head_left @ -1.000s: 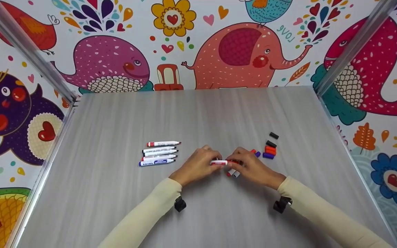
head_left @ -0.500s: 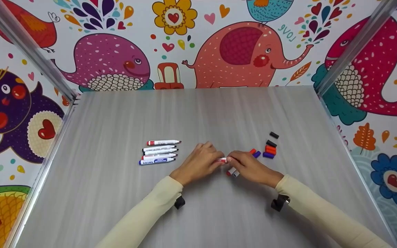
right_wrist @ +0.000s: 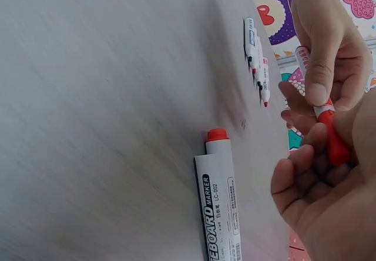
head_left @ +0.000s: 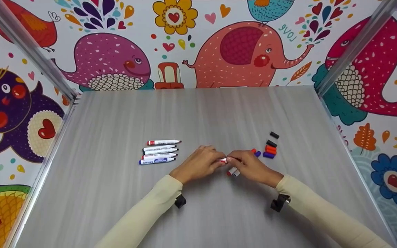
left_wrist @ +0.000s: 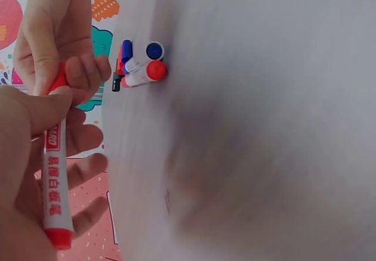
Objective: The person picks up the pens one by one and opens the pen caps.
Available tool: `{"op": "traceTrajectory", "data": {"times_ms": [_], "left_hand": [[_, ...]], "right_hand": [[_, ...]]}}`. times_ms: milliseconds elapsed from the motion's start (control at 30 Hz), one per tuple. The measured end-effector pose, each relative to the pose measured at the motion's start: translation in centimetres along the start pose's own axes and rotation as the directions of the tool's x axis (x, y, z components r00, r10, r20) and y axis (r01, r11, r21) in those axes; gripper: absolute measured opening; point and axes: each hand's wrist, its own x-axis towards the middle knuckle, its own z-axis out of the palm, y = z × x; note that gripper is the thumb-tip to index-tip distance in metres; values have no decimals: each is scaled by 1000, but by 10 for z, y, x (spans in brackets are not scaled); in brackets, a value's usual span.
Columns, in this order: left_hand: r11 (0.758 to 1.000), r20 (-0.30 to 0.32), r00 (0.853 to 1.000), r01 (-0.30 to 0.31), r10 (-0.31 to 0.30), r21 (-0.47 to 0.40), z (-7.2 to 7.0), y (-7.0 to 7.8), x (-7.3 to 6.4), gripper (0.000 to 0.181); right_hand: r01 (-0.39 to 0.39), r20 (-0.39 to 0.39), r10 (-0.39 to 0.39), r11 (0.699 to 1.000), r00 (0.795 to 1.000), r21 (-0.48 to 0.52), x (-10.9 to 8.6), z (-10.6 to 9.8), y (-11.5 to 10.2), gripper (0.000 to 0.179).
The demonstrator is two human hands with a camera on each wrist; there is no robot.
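A white whiteboard marker with red ends [left_wrist: 56, 184] is held between the two hands over the middle of the table. My left hand [head_left: 200, 164] grips its barrel, thumb lying along it in the right wrist view. Around the red cap [right_wrist: 336, 143] at the other end curl the fingers of my right hand [head_left: 253, 167]. Only a short bit of the barrel shows between the hands in the head view. Below the right hand lie two more markers, one with a red end [left_wrist: 155, 70] and one with a blue cap [left_wrist: 154, 50], partly covered in the head view.
Several uncapped markers [head_left: 159, 149] lie in a row on the table [head_left: 198, 117], left of the hands. To the right are loose caps: black [head_left: 274, 135], red [head_left: 270, 150] and blue [head_left: 268, 155]. Printed walls [head_left: 115, 62] edge the table at the back and sides.
The hands have drawn closer together along the marker, so less of it shows between them. In the last half second they have barely moved.
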Motion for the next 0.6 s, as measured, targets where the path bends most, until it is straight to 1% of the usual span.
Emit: {"op": "traceTrajectory", "data": {"times_ms": [133,200,300,400,467,500,600], "left_hand": [[997,-23,999,-24,22,-69,-2,-1,2,18],[992,-26,999,-28,25,-121,-4,-2,3,18],[981,-11,1000,-5,3,-194,-7,-2,4,18],[967,13,1000,29,-27,-253,-10,-2,4,20],[947,31,998,60,-53,-314,-12,-3,2,22],[932,40,997,78,-68,-355,-13,-3,1,23],[871,56,992,128,-115,-475,-17,-7,-4,27]], "right_hand": [[70,-31,-70,998,997,-3,0,2,0,20],[103,-46,-103,995,994,-11,-1,3,0,20],[160,-73,-163,986,984,-45,-2,4,0,20],[240,-86,-249,966,965,-98,-2,4,1,19],[290,-93,-301,950,949,-116,-3,1,3,19],[308,-97,-319,945,943,-112,-4,-1,3,19],[338,-131,-348,937,928,-88,-5,-10,5,26]]}}
